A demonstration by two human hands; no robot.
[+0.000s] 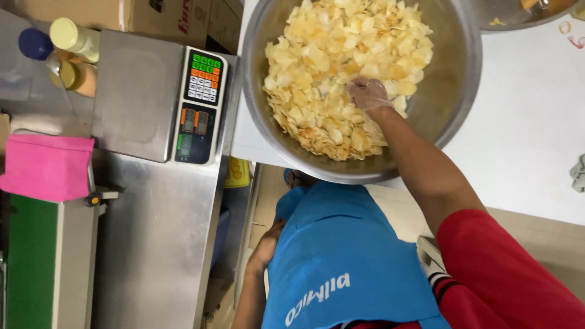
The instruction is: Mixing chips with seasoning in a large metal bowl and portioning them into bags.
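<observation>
Reaching into the steel bowl at the white counter's near edge, gloved right hand closed on chips; left hand at blue apron, grip unclear

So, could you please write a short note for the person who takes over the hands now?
Right hand: in a clear glove, fingers bent among the chips in the big metal bowl on the white table.
Left hand: low beside the blue apron, holding nothing that shows.
Scale to the left: platform bare.
Done: nothing on the scale. Left: chips still fill the bowl.
</observation>
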